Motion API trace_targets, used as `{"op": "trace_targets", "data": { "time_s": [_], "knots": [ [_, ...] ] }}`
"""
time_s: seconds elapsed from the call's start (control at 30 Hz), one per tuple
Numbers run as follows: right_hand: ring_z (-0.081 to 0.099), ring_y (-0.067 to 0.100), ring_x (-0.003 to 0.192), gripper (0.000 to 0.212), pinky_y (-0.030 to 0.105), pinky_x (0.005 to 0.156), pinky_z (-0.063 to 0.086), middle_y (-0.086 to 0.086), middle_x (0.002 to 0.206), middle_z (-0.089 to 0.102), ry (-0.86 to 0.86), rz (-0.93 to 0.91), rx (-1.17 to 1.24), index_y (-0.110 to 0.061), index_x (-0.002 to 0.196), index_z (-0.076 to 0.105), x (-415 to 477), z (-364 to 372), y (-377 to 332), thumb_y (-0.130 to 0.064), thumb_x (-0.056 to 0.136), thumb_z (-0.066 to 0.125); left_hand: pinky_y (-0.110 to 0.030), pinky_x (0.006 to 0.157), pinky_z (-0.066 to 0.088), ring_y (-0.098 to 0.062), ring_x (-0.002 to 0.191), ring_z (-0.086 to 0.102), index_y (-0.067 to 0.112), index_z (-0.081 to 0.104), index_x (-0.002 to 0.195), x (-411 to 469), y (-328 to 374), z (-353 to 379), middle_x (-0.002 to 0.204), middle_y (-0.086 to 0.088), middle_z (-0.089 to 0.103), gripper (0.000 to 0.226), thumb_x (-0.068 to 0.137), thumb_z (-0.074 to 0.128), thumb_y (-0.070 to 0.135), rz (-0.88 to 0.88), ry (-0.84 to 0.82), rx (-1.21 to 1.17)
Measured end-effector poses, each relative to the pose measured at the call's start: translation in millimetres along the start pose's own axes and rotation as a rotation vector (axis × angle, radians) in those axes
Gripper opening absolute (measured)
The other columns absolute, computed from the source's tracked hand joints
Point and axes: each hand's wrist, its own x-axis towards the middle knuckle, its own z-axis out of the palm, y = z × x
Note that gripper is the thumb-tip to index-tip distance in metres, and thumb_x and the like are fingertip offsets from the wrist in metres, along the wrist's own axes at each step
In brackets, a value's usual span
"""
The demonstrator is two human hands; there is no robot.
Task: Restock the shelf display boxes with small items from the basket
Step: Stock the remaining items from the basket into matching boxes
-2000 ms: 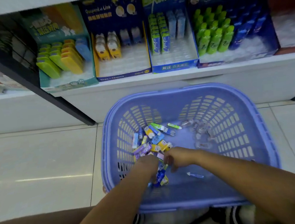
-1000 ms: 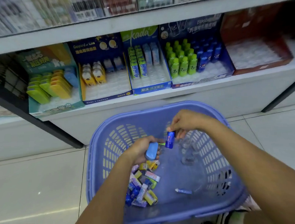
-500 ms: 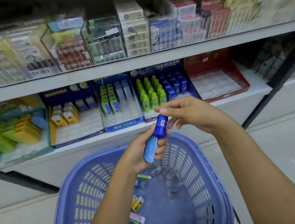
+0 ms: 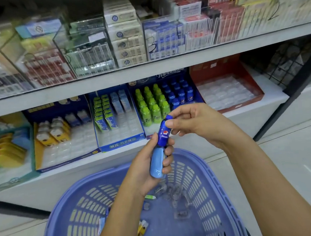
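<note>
The right hand (image 4: 198,125) pinched a dark blue bottle (image 4: 164,135) just above the left hand (image 4: 146,171), which gripped a light blue case (image 4: 157,164).

My left hand (image 4: 146,171) covers part of the pale blue piece (image 4: 156,164), my right hand (image 4: 198,125) part of the eraser (image 4: 163,134). My forearm (image 4: 118,219) hides some of the basket (image 4: 209,171), cut off at the bottom edge. Upper-shelf boxes (image 4: 126,36) are blurred, print unreadable.
</note>
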Motion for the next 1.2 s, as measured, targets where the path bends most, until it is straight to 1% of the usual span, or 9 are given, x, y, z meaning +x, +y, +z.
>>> {"op": "trace_targets", "data": {
  "time_s": [0.17,0.33,0.4,0.57,0.67,0.73,0.87,1.03,1.2],
  "knots": [
    [0.064,0.014,0.068,0.013,0.023,0.069,0.054,0.013,0.082,0.07,0.184,-0.086,-0.095,-0.01,0.088,0.067,12,-15,-1,-0.009,0.077,0.074,-0.017,0.039,0.037,-0.008,0.047,0.043,0.008,0.067,0.095,8,4,8,0.064,0.001,0.049,0.037,0.088,0.049,0.04,-0.011,0.183,0.016],
    [0.058,0.005,0.067,0.019,0.003,0.063,0.045,-0.002,0.078,0.065,0.479,-0.248,-0.557,-0.017,0.094,0.069,46,-64,-3,-0.017,0.076,0.076,-0.025,0.05,0.051,-0.018,0.058,0.052,-0.004,0.058,0.101,7,14,12,0.072,-0.009,0.052,0.023,0.093,0.038,0.007,0.049,0.332,-0.143],
    [0.056,0.002,0.066,0.024,-0.003,0.06,0.04,-0.006,0.077,0.063,0.461,-0.266,-0.646,-0.014,0.099,0.07,58,-73,1,-0.018,0.076,0.076,-0.029,0.056,0.056,-0.022,0.066,0.057,-0.007,0.057,0.099,6,17,16,0.075,-0.012,0.058,0.023,0.092,0.037,0.0,0.074,0.337,-0.197],
    [0.061,0.016,0.075,0.023,0.003,0.062,0.041,0.008,0.09,0.069,0.311,-0.222,-0.726,-0.014,0.1,0.069,76,-74,20,-0.013,0.077,0.075,-0.04,0.072,0.053,-0.031,0.078,0.07,-0.014,0.052,0.102,8,15,18,0.085,-0.025,0.071,0.024,0.098,0.037,0.003,0.067,0.333,-0.285],
    [0.056,0.007,0.07,0.023,-0.004,0.06,0.038,0.003,0.088,0.067,0.291,-0.195,-0.727,-0.016,0.099,0.07,80,-75,23,-0.014,0.077,0.075,-0.027,0.057,0.058,-0.025,0.072,0.073,-0.007,0.056,0.103,7,11,15,0.085,-0.019,0.073,0.028,0.1,0.038,0.015,0.061,0.357,-0.148],
    [0.059,0.008,0.075,0.024,-0.003,0.061,0.039,0.001,0.088,0.067,0.264,-0.168,-0.763,-0.016,0.101,0.07,83,-78,22,-0.013,0.077,0.075,-0.019,0.043,0.052,-0.014,0.056,0.068,0.001,0.062,0.101,5,9,14,0.077,-0.011,0.073,0.033,0.099,0.041,0.026,0.054,0.424,0.038],
    [0.064,0.014,0.085,0.028,0.017,0.079,0.048,0.004,0.093,0.068,0.197,-0.104,-0.862,-0.014,0.105,0.068,89,-76,21,-0.011,0.078,0.074,-0.016,0.034,0.038,-0.011,0.039,0.05,0.004,0.066,0.098,4,9,14,0.06,-0.007,0.065,0.046,0.099,0.037,0.039,0.047,0.442,0.172],
    [0.066,0.02,0.093,0.033,0.026,0.089,0.05,0.01,0.101,0.07,0.212,-0.078,-0.903,-0.009,0.109,0.068,89,-69,14,-0.01,0.077,0.075,-0.02,0.041,0.043,-0.013,0.05,0.053,-0.004,0.061,0.11,-1,16,16,0.065,-0.009,0.063,0.048,0.1,0.026,0.029,0.08,0.347,0.056],
    [0.063,0.024,0.093,0.036,0.026,0.083,0.047,0.011,0.107,0.067,0.259,-0.05,-0.939,-0.009,0.113,0.065,76,-63,8,-0.012,0.078,0.074,-0.027,0.062,0.058,-0.019,0.072,0.069,-0.006,0.056,0.116,-13,23,15,0.084,-0.012,0.07,0.039,0.1,0.032,0.02,0.132,0.258,-0.014]
  ]
}}
